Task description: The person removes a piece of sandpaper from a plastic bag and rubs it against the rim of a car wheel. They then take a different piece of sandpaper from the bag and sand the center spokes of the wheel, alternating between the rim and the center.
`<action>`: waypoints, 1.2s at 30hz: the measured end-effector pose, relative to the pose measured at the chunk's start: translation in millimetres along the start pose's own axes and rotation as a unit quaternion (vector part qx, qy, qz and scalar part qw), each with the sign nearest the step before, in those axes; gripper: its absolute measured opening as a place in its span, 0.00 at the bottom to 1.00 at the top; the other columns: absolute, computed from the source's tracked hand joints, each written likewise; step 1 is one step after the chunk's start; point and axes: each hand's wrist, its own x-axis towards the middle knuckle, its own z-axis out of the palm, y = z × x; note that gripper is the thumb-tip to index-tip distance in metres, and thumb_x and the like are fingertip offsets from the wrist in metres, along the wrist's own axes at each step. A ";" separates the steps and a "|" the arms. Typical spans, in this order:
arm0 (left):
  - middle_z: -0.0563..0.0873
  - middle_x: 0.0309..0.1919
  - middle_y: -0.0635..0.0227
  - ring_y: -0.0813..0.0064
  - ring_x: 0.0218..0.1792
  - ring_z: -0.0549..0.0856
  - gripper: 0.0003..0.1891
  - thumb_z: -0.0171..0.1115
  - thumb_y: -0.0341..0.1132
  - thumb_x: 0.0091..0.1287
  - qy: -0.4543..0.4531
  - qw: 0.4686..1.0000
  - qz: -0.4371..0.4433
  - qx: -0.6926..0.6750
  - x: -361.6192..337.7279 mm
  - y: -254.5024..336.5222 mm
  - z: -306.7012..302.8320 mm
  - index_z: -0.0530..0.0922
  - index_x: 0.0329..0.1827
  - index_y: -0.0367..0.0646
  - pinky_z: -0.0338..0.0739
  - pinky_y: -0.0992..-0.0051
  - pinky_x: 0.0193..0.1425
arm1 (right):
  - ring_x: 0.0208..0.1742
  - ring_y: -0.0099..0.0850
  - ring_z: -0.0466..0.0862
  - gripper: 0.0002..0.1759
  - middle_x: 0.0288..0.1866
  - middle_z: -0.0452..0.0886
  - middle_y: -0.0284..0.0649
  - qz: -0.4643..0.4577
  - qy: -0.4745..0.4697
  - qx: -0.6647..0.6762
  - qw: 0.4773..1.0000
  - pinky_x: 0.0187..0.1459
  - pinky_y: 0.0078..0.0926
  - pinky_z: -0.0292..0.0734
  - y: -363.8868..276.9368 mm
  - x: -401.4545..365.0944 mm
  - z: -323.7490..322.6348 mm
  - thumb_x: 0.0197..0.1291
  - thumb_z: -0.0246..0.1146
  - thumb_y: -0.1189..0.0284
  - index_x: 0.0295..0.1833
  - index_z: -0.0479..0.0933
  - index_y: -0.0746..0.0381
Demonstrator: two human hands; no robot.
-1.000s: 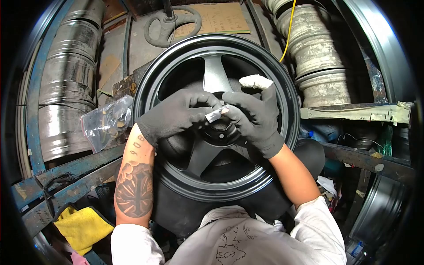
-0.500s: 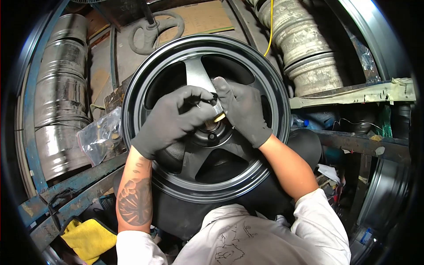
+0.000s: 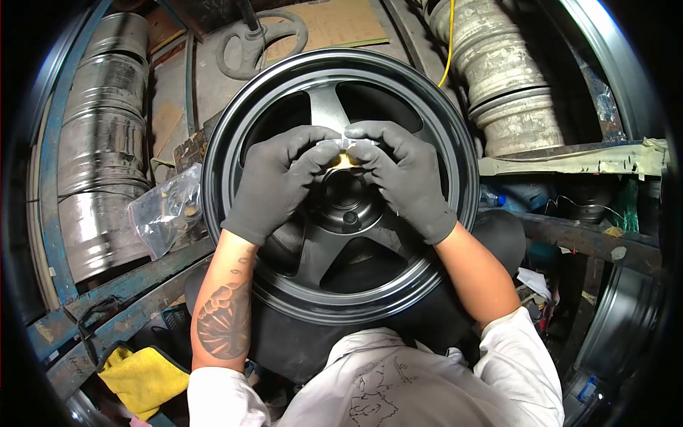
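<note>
Left hand: the left hand (image 3: 281, 178), in a dark glove, is curled over the middle of the wheel, its grip pinched narrow on one end of a white strip (image 3: 346, 144).
Right hand: the right hand (image 3: 402, 174), gloved the same, mirrors it, its grip closed on the other end of the strip, fingertips almost meeting those of the left.
White strip: pulled short between the two grips, just above the hub (image 3: 346, 203) and at the foot of the upper spoke (image 3: 329, 107).
Tan bit: a small tan piece (image 3: 345, 161) shows just under the strip, between the thumbs; I cannot tell what it is.
Wheel: a black five-spoke wheel (image 3: 235, 142) stands tilted against the person's lap, face toward them.
Left side: a clear plastic bag (image 3: 167, 210) of small parts lies just beside the rim, with shiny metal drums (image 3: 99, 142) behind it and a yellow cloth (image 3: 142, 377) low by the left elbow.
Right side: pale stacked rims (image 3: 512, 92) stand well apart from the hands, and a yellow cable (image 3: 448, 35) hangs in front of them.
Behind: a grey handwheel (image 3: 260, 43) lies beside a sheet of cardboard (image 3: 334, 21).
</note>
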 end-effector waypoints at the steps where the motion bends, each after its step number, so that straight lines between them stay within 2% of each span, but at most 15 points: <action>1: 0.91 0.38 0.66 0.81 0.36 0.87 0.13 0.68 0.38 0.75 0.022 0.998 0.045 0.026 0.1 -1.2 3.4 0.88 0.53 0.37 0.81 0.78 0.42 | 0.44 0.25 0.89 0.13 0.42 0.90 0.41 0.005 0.001 0.008 1.000 0.49 0.24 0.83 2.5 -0.4 -0.1 0.71 0.70 0.68 0.52 0.87 0.66; 4: 0.92 0.39 0.61 0.74 0.37 0.90 0.12 0.69 0.37 0.74 0.082 0.980 0.149 0.106 0.2 -1.1 8.8 0.89 0.51 0.37 0.83 0.75 0.43 | 0.44 0.22 0.88 0.13 0.41 0.90 0.39 0.042 -0.001 0.036 0.998 0.49 0.22 0.82 4.6 -3.5 -0.3 0.72 0.70 0.66 0.52 0.87 0.66; 6: 0.93 0.39 0.61 0.72 0.38 0.91 0.11 0.70 0.36 0.73 0.080 0.979 0.157 0.099 -2.1 2.0 8.9 0.89 0.49 0.37 0.84 0.75 0.44 | 0.44 0.20 0.87 0.15 0.40 0.90 0.36 0.098 -0.004 0.062 0.993 0.49 0.21 0.82 -0.9 -6.0 1.0 0.73 0.70 0.64 0.51 0.87 0.66; 9: 0.93 0.38 0.61 0.73 0.38 0.92 0.10 0.70 0.36 0.73 0.085 0.982 0.147 0.082 -4.1 1.8 11.0 0.90 0.48 0.38 0.85 0.75 0.44 | 0.44 0.18 0.86 0.17 0.40 0.89 0.34 0.116 0.002 0.147 0.982 0.49 0.18 0.81 -7.7 -8.1 1.7 0.74 0.69 0.62 0.51 0.87 0.68; 16: 0.94 0.37 0.62 0.74 0.37 0.92 0.09 0.72 0.36 0.72 0.099 0.981 0.129 0.102 -3.3 2.9 10.9 0.91 0.45 0.38 0.86 0.76 0.42 | 0.46 0.19 0.86 0.15 0.46 0.89 0.36 0.141 -0.012 0.209 0.968 0.52 0.17 0.84 -6.9 -10.3 1.5 0.73 0.70 0.68 0.56 0.87 0.69; 19: 0.93 0.37 0.61 0.72 0.36 0.93 0.09 0.73 0.36 0.71 0.100 0.975 0.159 0.122 -3.3 4.0 8.2 0.91 0.44 0.39 0.86 0.76 0.42 | 0.47 0.19 0.86 0.16 0.48 0.89 0.37 0.117 -0.022 0.211 0.970 0.52 0.17 0.83 -8.0 -9.8 0.6 0.74 0.69 0.68 0.57 0.87 0.69; 22: 0.93 0.37 0.62 0.70 0.36 0.93 0.09 0.74 0.36 0.70 0.098 0.964 0.190 0.158 -3.9 6.7 7.2 0.91 0.44 0.39 0.86 0.75 0.42 | 0.48 0.19 0.86 0.16 0.48 0.89 0.37 0.151 -0.038 0.241 0.958 0.52 0.16 0.83 -11.2 -8.8 -3.7 0.74 0.69 0.67 0.57 0.87 0.70; 25: 0.93 0.37 0.62 0.68 0.35 0.92 0.09 0.74 0.36 0.69 0.097 0.958 0.202 0.178 -5.4 6.1 6.2 0.90 0.45 0.41 0.86 0.74 0.41 | 0.48 0.18 0.86 0.17 0.48 0.89 0.36 0.123 -0.041 0.261 0.957 0.52 0.16 0.83 -1.8 -9.7 -1.5 0.75 0.68 0.66 0.57 0.87 0.69; 28: 0.93 0.37 0.62 0.68 0.35 0.92 0.09 0.75 0.35 0.68 0.093 0.931 0.248 0.253 -6.5 7.4 -0.1 0.90 0.46 0.42 0.85 0.73 0.41 | 0.47 0.18 0.86 0.17 0.47 0.90 0.35 0.098 -0.054 0.240 0.964 0.51 0.17 0.83 0.0 -9.8 -1.0 0.76 0.67 0.64 0.56 0.87 0.69; 32: 0.92 0.36 0.63 0.67 0.36 0.92 0.08 0.75 0.35 0.68 0.077 0.950 0.227 0.200 -10.5 8.4 -5.0 0.89 0.46 0.43 0.85 0.72 0.41 | 0.46 0.18 0.87 0.17 0.44 0.91 0.35 0.088 -0.073 0.211 0.971 0.53 0.18 0.84 -1.1 -8.4 -2.7 0.75 0.68 0.63 0.54 0.88 0.67; 35: 0.92 0.37 0.64 0.68 0.36 0.92 0.08 0.75 0.34 0.68 0.092 0.929 0.273 0.233 -10.2 6.3 -5.1 0.89 0.46 0.43 0.85 0.74 0.42 | 0.47 0.19 0.87 0.17 0.44 0.91 0.35 0.069 -0.072 0.210 0.973 0.54 0.18 0.84 -4.4 -7.7 -2.4 0.74 0.69 0.62 0.53 0.88 0.67; 36: 0.92 0.38 0.64 0.69 0.36 0.92 0.09 0.75 0.34 0.68 0.088 0.936 0.260 0.221 -10.4 6.3 -4.9 0.89 0.47 0.42 0.85 0.74 0.42 | 0.48 0.19 0.88 0.16 0.45 0.91 0.35 0.062 -0.067 0.203 0.975 0.54 0.19 0.84 -4.4 -7.7 -3.0 0.73 0.69 0.65 0.53 0.88 0.67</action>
